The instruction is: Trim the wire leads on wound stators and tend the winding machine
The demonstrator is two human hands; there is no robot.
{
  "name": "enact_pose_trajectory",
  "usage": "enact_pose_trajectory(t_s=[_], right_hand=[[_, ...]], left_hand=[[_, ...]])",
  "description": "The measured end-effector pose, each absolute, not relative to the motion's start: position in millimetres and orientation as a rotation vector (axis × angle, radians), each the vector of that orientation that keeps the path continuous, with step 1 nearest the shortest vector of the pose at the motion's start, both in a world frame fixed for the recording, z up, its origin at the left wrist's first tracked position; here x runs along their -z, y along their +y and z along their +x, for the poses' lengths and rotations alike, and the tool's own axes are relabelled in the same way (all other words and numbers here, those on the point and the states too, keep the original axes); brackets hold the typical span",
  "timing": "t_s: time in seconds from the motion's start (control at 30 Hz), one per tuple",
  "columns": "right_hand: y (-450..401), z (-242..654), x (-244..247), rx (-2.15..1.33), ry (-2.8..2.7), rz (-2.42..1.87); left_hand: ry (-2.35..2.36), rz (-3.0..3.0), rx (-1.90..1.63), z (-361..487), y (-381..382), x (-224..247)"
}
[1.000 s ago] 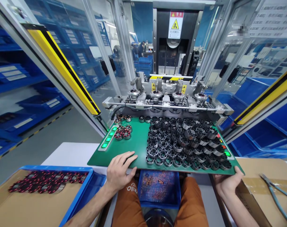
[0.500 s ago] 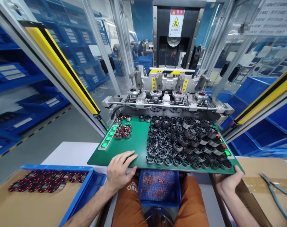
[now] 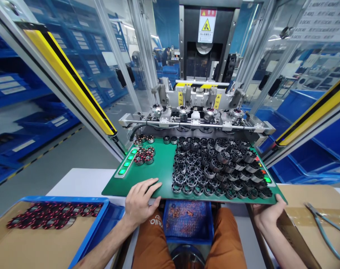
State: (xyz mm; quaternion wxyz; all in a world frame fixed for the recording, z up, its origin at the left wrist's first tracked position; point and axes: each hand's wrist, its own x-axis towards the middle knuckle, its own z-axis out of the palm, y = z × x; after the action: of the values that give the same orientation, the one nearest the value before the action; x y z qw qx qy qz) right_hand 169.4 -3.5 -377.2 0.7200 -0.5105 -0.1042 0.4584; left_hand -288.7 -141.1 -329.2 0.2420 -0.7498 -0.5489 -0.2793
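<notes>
My left hand (image 3: 142,200) rests on the front edge of a green board (image 3: 161,173), fingers stretched out and holding nothing. My right hand (image 3: 267,213) is at the board's front right corner, its thumb on top and its fingers tucked out of sight under the edge. On the board's right half stand many bare dark stator cores (image 3: 192,181) in rows, some stacked. Several stators wound with reddish copper wire (image 3: 144,155) sit at the left, beside a strip of lit green buttons (image 3: 126,164).
Behind the board a machine fixture (image 3: 196,119) holds several stators. A blue tray (image 3: 102,220) at left carries wound stators on cardboard. Pliers (image 3: 321,220) lie on a carton at right. A blue bin (image 3: 186,237) with copper scraps sits below. Yellow posts (image 3: 71,82) flank the station.
The whole view has shifted very slightly. Both hands keep their places on the board, and the stators have not moved on it.
</notes>
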Motion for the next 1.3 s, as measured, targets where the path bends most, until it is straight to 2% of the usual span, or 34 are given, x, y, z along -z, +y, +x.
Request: enact_pose_trajectory(t_s=[1.3], right_hand=[[-3.9,169.9,377.2,-1.029,-0.231,-1.092]], left_hand=[[-1.513,-2.023,0.751,-285.4,-141.1,330.8]])
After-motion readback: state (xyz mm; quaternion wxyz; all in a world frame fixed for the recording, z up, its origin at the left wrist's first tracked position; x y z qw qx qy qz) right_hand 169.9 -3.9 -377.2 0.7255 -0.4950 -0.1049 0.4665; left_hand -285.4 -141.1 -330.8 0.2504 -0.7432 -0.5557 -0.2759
